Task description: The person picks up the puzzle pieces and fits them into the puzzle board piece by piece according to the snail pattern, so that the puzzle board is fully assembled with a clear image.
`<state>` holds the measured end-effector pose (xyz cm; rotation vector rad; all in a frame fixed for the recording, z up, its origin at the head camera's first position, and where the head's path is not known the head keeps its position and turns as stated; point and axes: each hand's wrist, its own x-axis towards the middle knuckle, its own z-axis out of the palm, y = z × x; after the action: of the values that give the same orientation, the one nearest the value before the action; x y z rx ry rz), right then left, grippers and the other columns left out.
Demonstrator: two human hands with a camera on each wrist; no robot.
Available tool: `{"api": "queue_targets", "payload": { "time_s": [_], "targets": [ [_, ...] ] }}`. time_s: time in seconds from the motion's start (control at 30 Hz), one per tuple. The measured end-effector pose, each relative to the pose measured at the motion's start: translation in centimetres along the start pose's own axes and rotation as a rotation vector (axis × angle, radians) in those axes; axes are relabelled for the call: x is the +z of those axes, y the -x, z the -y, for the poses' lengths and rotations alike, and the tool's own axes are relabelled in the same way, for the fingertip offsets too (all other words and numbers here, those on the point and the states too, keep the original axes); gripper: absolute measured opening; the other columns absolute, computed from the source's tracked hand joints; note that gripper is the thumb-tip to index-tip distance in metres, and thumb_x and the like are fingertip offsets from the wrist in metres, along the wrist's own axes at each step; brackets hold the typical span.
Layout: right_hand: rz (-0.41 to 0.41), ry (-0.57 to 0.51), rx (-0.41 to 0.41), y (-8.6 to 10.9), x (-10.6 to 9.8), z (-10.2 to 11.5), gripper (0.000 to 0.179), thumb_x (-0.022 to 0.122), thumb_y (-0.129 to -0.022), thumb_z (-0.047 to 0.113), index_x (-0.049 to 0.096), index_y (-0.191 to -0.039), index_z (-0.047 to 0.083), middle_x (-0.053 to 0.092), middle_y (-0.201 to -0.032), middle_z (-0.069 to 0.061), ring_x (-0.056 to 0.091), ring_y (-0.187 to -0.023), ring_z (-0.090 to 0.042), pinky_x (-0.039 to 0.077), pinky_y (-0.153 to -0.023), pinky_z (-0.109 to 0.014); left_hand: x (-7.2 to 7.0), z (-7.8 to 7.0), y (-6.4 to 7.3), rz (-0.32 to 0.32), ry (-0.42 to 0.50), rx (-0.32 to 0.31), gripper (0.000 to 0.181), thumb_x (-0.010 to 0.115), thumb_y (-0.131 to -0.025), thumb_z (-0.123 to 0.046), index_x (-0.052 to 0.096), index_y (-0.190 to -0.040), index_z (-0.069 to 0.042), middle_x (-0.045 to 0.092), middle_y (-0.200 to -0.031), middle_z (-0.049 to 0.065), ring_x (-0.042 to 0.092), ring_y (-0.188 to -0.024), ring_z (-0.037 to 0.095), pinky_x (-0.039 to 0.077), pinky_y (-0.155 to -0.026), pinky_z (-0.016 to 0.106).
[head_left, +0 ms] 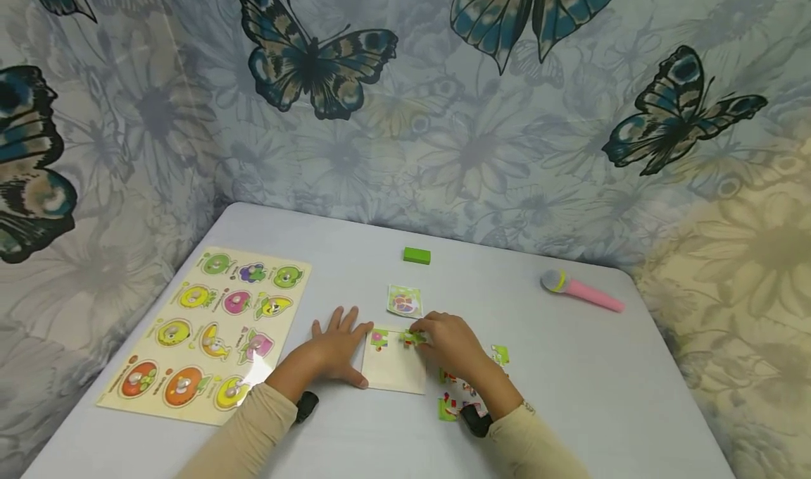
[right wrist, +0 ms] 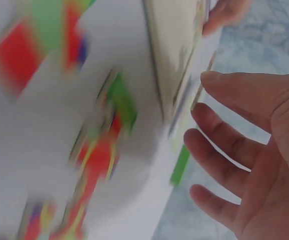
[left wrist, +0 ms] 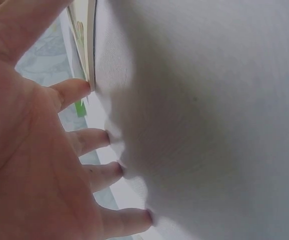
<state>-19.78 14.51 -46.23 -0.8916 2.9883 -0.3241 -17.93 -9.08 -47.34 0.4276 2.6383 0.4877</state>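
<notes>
A small square wooden puzzle board (head_left: 393,373) lies on the white table. My left hand (head_left: 334,349) is spread beside it, with thumb and index finger touching its left edge. In the left wrist view, the other fingertips rest on the tabletop. My right hand (head_left: 451,341) pinches a green-edged jigsaw piece (head_left: 408,339) at the board's upper right; its exact contact with the board cannot be told. Another jigsaw piece (head_left: 379,338) sits in the upper left corner. Several loose jigsaw pieces (head_left: 448,408) lie under the right forearm, partly hidden, and look blurred in the right wrist view.
Just behind the board lies a square picture card (head_left: 404,301), with a green block (head_left: 417,256) farther back. A large fruit peg puzzle (head_left: 209,310) covers the table's left side. At the right rear is a pink toy microphone (head_left: 583,291). Butterfly-patterned walls border the table.
</notes>
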Motion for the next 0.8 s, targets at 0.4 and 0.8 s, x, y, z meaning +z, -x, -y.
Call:
{"api": "queue_targets", "payload": {
  "time_s": [0.4,0.8],
  "targets": [
    [-0.021,0.047,-0.1,-1.5,1.4,1.2,0.019,0.079,-0.08,0.017,0.078,-0.098,0.017,0.072,-0.098,0.001,0.067,-0.09,-0.017,0.054,-0.082,-0.039,0.1,-0.3,0.2,-0.007,0.011,0.004,0.102,0.086,-0.066,-0.046,0.037,-0.149,-0.013,0.015,-0.159,0.023,0.005,-0.147,0.046,0.011,-0.105,0.076],
    [-0.036,0.113,-0.055,-1.9,2.1,1.9,0.018,0.079,-0.08,0.019,0.077,-0.098,0.02,0.07,-0.097,0.003,0.064,-0.096,-0.018,0.046,-0.099,-0.044,-0.1,-0.1,0.1,-0.001,0.007,0.002,0.102,0.086,-0.066,-0.047,0.036,-0.149,-0.014,0.014,-0.16,0.022,0.004,-0.147,0.046,0.011,-0.106,0.076]
  ]
}}
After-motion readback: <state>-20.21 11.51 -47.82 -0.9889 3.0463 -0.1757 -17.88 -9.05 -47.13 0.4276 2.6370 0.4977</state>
